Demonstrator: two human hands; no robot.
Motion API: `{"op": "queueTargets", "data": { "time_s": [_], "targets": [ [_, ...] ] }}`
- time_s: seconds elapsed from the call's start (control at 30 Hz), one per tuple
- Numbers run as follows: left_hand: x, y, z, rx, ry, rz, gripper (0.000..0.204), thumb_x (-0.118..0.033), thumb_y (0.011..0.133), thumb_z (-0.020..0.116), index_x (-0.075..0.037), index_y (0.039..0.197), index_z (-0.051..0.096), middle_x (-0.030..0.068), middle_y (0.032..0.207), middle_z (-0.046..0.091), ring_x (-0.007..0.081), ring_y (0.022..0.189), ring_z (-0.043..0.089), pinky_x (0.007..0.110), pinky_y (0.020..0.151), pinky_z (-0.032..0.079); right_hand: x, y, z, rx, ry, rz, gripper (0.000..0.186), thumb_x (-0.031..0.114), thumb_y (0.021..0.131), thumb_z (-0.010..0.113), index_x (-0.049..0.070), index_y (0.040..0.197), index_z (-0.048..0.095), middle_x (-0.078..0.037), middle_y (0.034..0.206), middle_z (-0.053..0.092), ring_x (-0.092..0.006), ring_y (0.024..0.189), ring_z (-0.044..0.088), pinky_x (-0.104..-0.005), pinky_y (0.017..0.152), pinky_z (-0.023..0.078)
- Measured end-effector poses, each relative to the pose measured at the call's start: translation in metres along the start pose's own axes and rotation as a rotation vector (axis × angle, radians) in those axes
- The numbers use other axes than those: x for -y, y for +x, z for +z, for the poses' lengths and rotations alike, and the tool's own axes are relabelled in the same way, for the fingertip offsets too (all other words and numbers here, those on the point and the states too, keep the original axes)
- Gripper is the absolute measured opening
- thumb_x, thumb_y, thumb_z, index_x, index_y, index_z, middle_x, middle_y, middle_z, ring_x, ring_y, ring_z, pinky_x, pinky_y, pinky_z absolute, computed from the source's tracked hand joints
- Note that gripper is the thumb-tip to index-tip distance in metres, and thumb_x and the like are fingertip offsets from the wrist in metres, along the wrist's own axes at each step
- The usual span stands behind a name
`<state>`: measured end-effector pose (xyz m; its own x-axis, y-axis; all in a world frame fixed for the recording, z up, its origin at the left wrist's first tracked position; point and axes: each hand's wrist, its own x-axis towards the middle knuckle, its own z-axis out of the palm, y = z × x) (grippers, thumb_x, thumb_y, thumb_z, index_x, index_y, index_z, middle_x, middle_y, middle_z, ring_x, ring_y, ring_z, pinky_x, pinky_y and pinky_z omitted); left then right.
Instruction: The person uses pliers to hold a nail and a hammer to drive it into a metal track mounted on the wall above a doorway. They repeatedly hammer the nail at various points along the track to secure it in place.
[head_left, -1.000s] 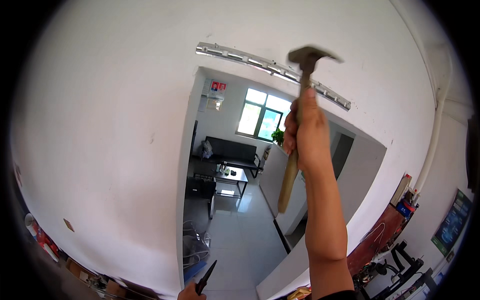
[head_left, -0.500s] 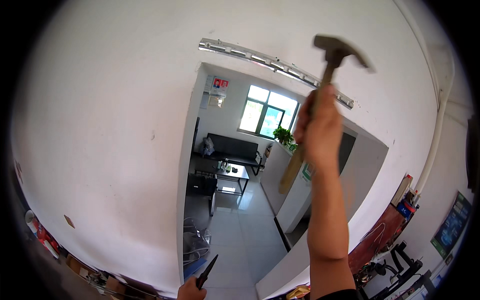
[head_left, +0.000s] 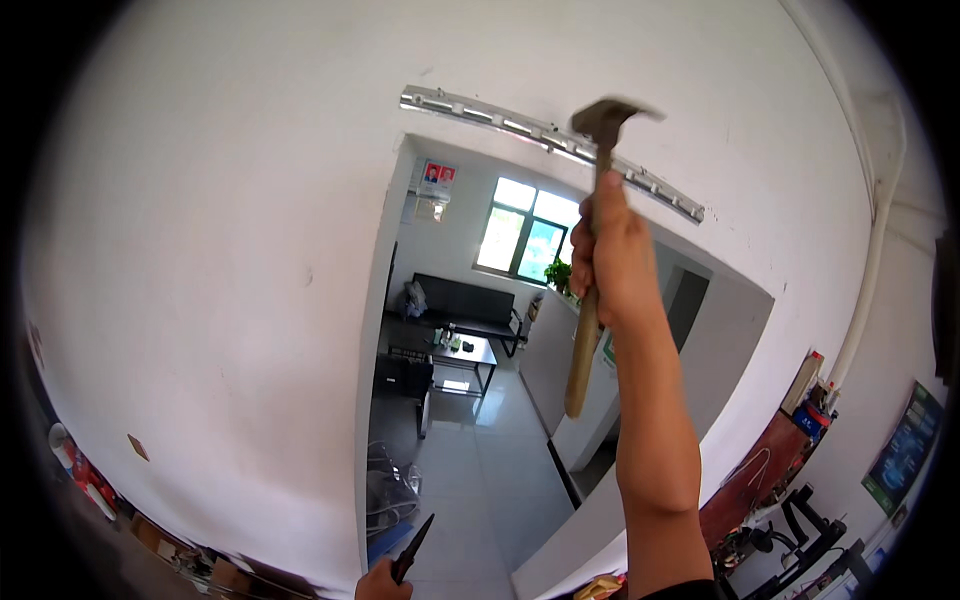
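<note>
My right hand (head_left: pixel 622 262) is raised and wrapped round the wooden handle of a claw hammer (head_left: pixel 582 365). The hammer's dark metal head is up, overlapping the top edge of a silver metal rail (head_left: pixel 480 113); whether it touches the rail or wall I cannot tell. This long slotted rail runs across the white wall just above a doorway. Low at the bottom edge, my left hand (head_left: pixel 382 583) is closed on a dark, pointed hand tool (head_left: pixel 415 548), its tip up; its exact kind is unclear.
Through the doorway are a black bench (head_left: pixel 465 305), a low table (head_left: pixel 465 350), a window (head_left: pixel 520 230) and a potted plant (head_left: pixel 558 272). A pipe (head_left: pixel 868 270) runs down at the right. Cluttered tools and a red board (head_left: pixel 755 465) stand lower right; boxes lie lower left.
My right hand has swung the hammer left, its head now lower and nearer the rail's middle. My left hand keeps its hold on the pointed tool, nearly still.
</note>
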<state>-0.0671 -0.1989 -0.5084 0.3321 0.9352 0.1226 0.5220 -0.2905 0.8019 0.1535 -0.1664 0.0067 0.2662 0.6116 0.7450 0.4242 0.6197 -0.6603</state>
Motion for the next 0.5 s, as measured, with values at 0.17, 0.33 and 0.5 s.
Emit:
{"op": "queueTargets", "data": {
  "time_s": [0.17,0.33,0.5],
  "targets": [
    [0.012,-0.009,0.007,0.01,0.008,-0.023,0.032,-0.016,0.087,0.06,0.001,0.114,0.056,0.0324,0.099,0.067,0.0527,0.096,0.063,0.059,0.083,0.051,-0.015,-0.004,0.005,-0.126,-0.03,-0.251,0.061,0.063,0.106,0.037,0.008,0.084,0.05,0.001,0.058,0.043,-0.0073,0.043,0.04,-0.026,0.039,0.033],
    [0.01,-0.011,0.004,0.004,0.017,-0.024,0.031,-0.017,0.088,0.06,0.0,0.113,0.056,0.0308,0.097,0.068,0.052,0.096,0.063,0.058,0.083,0.051,0.002,-0.002,0.011,-0.017,0.0,-0.025,0.063,0.063,0.106,0.038,0.006,0.084,0.05,0.001,0.055,0.041,-0.0098,0.039,0.041,-0.0276,0.035,0.035],
    [0.015,-0.006,0.004,0.033,0.024,-0.093,0.033,-0.018,0.087,0.061,-0.001,0.114,0.056,0.029,0.098,0.068,0.0509,0.097,0.064,0.057,0.083,0.051,-0.017,-0.005,0.013,-0.074,0.03,-0.026,0.063,0.07,0.102,0.041,0.01,0.083,0.048,0.001,0.061,0.04,-0.0094,0.043,0.039,-0.0279,0.039,0.035]
  ]
}}
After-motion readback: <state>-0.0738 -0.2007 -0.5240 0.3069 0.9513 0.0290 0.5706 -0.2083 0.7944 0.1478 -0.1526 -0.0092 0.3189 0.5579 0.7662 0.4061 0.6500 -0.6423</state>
